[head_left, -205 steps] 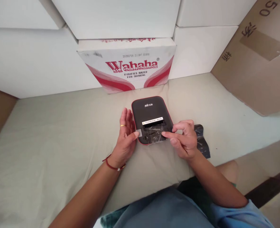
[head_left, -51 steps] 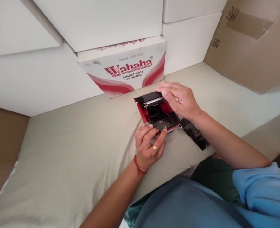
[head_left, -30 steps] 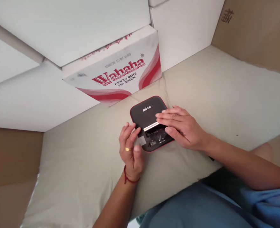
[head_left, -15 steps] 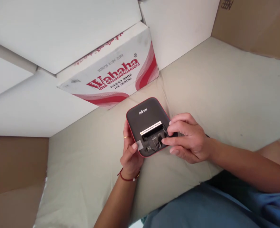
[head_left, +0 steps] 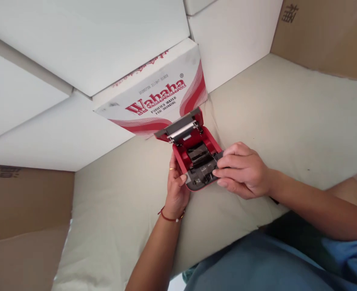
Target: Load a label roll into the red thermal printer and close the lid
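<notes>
A small thermal printer (head_left: 203,173) with a red body and a dark front panel lies tilted over the pale cloth. Its lid (head_left: 181,125) stands raised, showing a red inside, a metal bar and a dark paper bay. My left hand (head_left: 177,190) is closed round the printer's left side, thumb on the front left corner beside a small grey tab. At the front right corner, the bent fingers of my right hand (head_left: 242,170) grip the edge; some fingertips are hidden.
Behind the printer stands a white and red Wahaha water carton (head_left: 163,97) among several white boxes (head_left: 239,44). Brown cardboard (head_left: 330,36) rises at the right, and another brown cardboard panel (head_left: 27,206) at the left. Pale cloth (head_left: 275,129) covers the surface.
The printer's lid has swung up from closed to open, baring the red inside. Both hands remain at the printer's sides. The view has shifted slightly.
</notes>
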`<state>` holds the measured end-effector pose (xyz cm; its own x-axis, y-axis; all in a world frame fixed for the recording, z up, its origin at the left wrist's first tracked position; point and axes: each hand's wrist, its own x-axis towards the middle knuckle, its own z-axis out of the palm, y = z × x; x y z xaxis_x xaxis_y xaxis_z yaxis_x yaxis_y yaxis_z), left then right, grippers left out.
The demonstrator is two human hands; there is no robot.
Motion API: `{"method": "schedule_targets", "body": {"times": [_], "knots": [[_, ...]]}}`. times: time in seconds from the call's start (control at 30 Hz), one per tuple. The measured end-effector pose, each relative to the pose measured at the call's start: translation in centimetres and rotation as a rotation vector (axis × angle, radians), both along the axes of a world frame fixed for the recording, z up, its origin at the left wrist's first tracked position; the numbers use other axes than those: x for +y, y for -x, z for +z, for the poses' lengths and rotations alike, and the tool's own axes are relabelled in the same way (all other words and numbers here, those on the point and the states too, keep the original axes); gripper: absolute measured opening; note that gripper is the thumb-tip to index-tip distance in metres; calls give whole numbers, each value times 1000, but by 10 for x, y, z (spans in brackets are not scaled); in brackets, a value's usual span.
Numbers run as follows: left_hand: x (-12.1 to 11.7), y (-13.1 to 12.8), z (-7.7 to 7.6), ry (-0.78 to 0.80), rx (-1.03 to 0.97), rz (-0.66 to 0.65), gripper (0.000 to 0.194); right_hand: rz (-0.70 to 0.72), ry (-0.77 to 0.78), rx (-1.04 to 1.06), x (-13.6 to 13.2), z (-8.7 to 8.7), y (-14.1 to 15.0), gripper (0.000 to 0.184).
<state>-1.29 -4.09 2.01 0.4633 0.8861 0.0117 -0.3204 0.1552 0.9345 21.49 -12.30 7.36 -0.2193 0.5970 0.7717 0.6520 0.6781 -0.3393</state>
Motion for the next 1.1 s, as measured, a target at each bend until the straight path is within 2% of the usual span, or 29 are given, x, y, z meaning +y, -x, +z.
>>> {"method": "schedule_targets", "body": {"times": [0.07,0.13,0.2,0.27,0.3,0.4,0.6,0.73,0.83,0.9,1.0,1.07,1.1], "knots": [[0,-2,-1,-22,-10,6,87,30,155,16,5,17,-3,39],[1,-3,-4,-42,-24,7,87,3,379,6,15,36,-6,49],[2,-3,-6,-46,-44,3,87,-97,558,-124,30,53,-4,44],[3,-2,-9,-45,-59,4,86,-217,668,-353,49,63,2,28],[4,-2,-10,-46,-59,4,85,-267,709,-471,59,65,8,23],[6,-3,-13,-56,-74,3,85,-340,804,-696,84,65,26,25],[10,-5,-18,-75,-94,15,89,-340,807,-700,105,56,44,27],[11,-5,-19,-85,-105,11,87,-346,807,-723,101,57,42,22],[11,-6,-18,-95,-135,7,83,-361,848,-695,91,67,35,16],[11,-6,-16,-89,-141,9,83,-313,841,-580,80,78,24,15],[11,-6,-14,-76,-116,15,83,-126,790,-310,59,97,-9,13],[11,-5,-14,-82,-99,16,85,-51,769,-132,47,102,-44,25],[12,-5,-14,-87,-95,14,86,-58,769,-54,44,100,-63,34]]}}
